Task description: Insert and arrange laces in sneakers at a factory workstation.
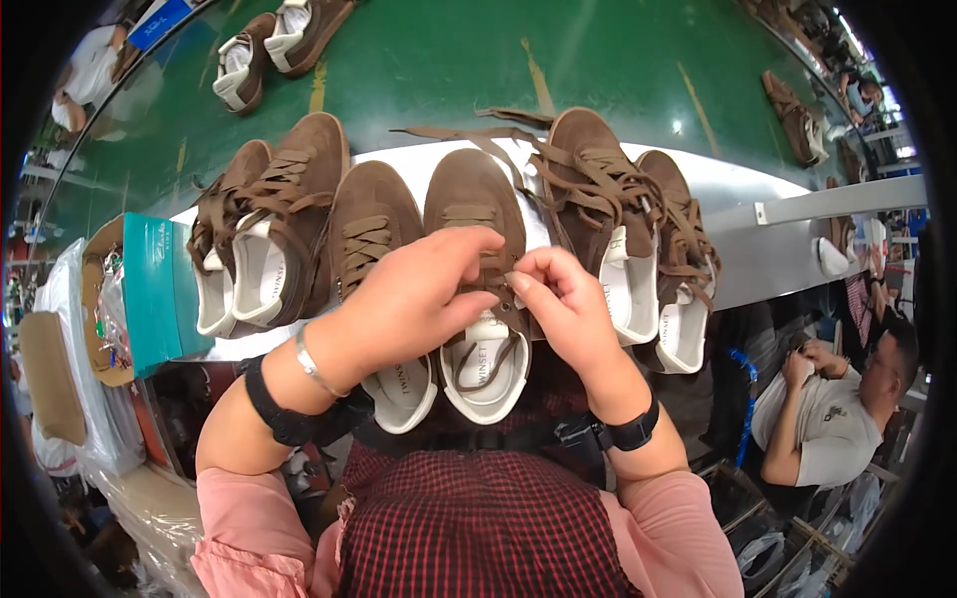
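- Red-and-black checked apron (478, 528), nearest the camera; pink sleeves (663, 538) either side.
- Brown suede lace-up shoe (469, 184) with cream lining: at centre, toe pointing away, between both hands. White insole (485, 371) carries dark printed lettering.
- Flat brown lace (467, 215) crosses its upper; a loop lies inside over the insole.
- Right hand (563, 304): thumb and forefinger pinched together on the lace, by the eyelets.
- Left hand (429, 289): over the upper, thumb and forefinger apart; other fingers partly hidden, can't tell if they grip anything.
- Matching brown shoe (374, 204) just left, partly under the left arm; lettered insole too.
- Two more brown shoes at left (311, 154), two at right (586, 145), laces loose; some lettering inside.
- Teal cardboard box (164, 299), far left: pale printing on its side.
- Green tabletop (429, 75) beyond: brown pair (269, 50) upper left, single brown shoe (793, 115) upper right, blue box (159, 22) with small white print.
- Seated co-worker (832, 434), right, grey shirt, dark chest mark, too small to read.
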Tool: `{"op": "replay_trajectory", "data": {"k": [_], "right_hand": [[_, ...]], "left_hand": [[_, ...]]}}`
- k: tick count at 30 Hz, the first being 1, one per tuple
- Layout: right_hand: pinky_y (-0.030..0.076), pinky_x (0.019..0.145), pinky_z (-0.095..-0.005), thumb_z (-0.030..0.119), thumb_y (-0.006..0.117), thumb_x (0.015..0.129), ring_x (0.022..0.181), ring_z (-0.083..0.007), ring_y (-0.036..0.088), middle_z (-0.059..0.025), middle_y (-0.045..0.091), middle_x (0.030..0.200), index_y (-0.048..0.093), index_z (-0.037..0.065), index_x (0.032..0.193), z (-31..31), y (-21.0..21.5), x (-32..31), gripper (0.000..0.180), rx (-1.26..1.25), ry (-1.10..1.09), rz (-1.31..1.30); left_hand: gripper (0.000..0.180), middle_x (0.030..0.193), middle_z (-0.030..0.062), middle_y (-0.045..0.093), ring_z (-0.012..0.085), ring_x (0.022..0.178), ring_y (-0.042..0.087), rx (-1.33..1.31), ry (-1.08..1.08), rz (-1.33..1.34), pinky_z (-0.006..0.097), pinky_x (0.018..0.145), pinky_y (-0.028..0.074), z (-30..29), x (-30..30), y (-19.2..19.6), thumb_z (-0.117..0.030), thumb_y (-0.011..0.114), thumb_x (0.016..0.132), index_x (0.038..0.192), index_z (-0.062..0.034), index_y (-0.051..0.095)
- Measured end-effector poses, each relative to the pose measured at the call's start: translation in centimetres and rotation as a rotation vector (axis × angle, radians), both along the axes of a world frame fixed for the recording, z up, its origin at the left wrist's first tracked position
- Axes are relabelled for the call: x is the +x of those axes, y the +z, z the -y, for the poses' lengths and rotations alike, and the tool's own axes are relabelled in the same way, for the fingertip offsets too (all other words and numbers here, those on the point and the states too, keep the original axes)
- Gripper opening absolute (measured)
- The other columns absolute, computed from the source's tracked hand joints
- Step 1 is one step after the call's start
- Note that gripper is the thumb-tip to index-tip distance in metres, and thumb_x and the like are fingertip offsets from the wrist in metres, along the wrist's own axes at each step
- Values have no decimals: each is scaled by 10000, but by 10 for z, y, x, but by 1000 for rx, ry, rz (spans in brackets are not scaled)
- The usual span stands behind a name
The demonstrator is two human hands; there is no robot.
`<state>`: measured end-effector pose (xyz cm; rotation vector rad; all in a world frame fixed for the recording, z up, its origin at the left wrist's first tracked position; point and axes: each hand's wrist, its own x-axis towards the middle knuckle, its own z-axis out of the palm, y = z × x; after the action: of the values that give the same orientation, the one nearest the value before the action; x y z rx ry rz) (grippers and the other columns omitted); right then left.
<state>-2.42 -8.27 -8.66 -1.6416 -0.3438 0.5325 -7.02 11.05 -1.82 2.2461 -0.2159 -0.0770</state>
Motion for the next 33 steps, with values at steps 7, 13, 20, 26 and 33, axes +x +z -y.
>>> {"op": "replay_trajectory", "data": {"k": [7,13,20,26,33], "right_hand": [[398,916,-398,98,649,783,1083,-310,524,-164,520,1263,585,38,1117,6,41,-18,345,-217,-12,1073],[382,961,-419,173,624,828,1151,-366,474,-168,507,1283,565,39,1172,-1,4,-26,374,-298,151,881],[423,873,-391,158,730,703,1023,-304,544,-142,489,1315,559,107,1173,18,73,-64,503,-322,290,1238],[487,684,-400,268,727,714,743,-283,611,-126,516,1289,507,109,1226,-12,57,-86,580,-392,838,1081],[502,676,-440,288,706,711,749,-330,630,-129,599,888,625,27,841,-45,44,-73,303,-549,895,939]], "left_hand": [[110,838,61,585,142,751,560,-219,345,112,252,679,452,-42,-73,26,-1,632,809,916,16,616],[70,761,101,597,217,696,579,-57,411,297,286,624,451,-31,-125,-10,-3,644,794,861,8,625],[145,789,114,589,299,728,563,102,388,516,371,664,459,-26,-147,-20,7,676,725,854,-18,615],[346,1079,144,551,341,1009,523,215,428,476,398,880,424,-26,-125,-36,-48,699,702,1028,-36,586],[291,1100,106,545,303,990,530,489,412,686,381,810,455,-23,-80,-37,-13,622,671,958,-49,590]]}}
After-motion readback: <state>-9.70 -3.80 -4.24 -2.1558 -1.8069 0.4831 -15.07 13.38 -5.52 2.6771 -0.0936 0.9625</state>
